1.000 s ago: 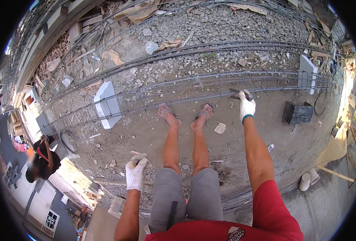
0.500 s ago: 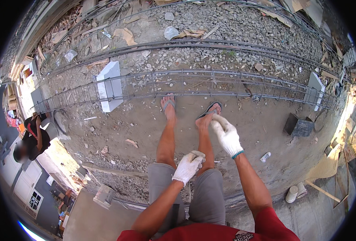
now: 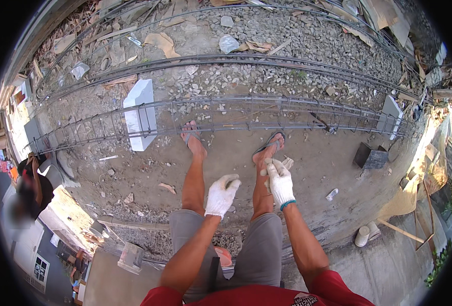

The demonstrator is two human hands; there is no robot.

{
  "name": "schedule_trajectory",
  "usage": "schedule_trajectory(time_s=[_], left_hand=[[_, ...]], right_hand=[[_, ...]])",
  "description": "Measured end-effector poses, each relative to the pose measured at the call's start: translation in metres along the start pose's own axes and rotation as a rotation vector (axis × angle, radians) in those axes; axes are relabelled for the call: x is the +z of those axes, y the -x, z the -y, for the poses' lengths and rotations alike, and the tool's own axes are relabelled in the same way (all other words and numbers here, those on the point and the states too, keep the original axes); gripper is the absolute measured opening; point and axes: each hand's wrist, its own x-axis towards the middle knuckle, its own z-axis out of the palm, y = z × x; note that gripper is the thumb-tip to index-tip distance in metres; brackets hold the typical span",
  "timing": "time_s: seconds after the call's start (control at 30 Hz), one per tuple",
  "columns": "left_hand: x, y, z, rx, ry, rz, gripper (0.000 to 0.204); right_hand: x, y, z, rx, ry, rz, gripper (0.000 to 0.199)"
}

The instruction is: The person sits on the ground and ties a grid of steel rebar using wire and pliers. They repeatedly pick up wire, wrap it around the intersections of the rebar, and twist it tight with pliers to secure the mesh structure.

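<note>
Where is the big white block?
In the head view, the white block stands on the person's left, propping up the long steel bar cage, just left of the left foot in a sandal.

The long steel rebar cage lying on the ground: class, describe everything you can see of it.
The rebar cage is a long, narrow frame of grey-brown steel bars: lengthwise rods bound by many closely spaced square stirrups. It lies horizontally across dusty, gravel-strewn ground, curved only by the lens. It is propped on white blocks: one near its left part, another near the right end. The person's sandalled feet stand just beside its near edge; neither gloved hand touches it.
</note>
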Motion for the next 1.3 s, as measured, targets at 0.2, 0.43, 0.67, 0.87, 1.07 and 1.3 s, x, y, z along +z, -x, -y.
schedule_trajectory(time_s=[0.2, 0.43, 0.67, 0.87, 1.07, 1.3], left_hand=[[-0.112, -0.154, -0.011, 0.395, -0.437, -0.300, 0.027], [-0.120, -0.260, -0.018, 0.491, -1.037, -0.196, 0.033], [-0.105, -0.273, -0.009, 0.495, -0.942, -0.267, 0.033], [-0.113, -0.274, -0.010, 0.512, -1.126, -0.223, 0.028], [-0.127, -0.249, -0.020, 0.437, -0.863, 0.044, 0.031], [-0.102, -0.234, -0.031, 0.409, -1.023, 0.095, 0.039]], right_hand=[[0.058, 0.018, -0.015, 0.113, -0.103, 0.019, 0.030], [0.107, 0.025, -0.058, 0.256, -0.177, 0.203, 0.034], [0.086, 0.028, -0.088, 0.376, -0.183, 0.175, 0.031], [0.081, 0.031, -0.102, 0.357, -0.198, 0.196, 0.032], [0.093, 0.036, -0.099, 0.368, -0.199, 0.160, 0.035], [0.099, 0.033, -0.105, 0.159, -0.102, 0.017, 0.023]])
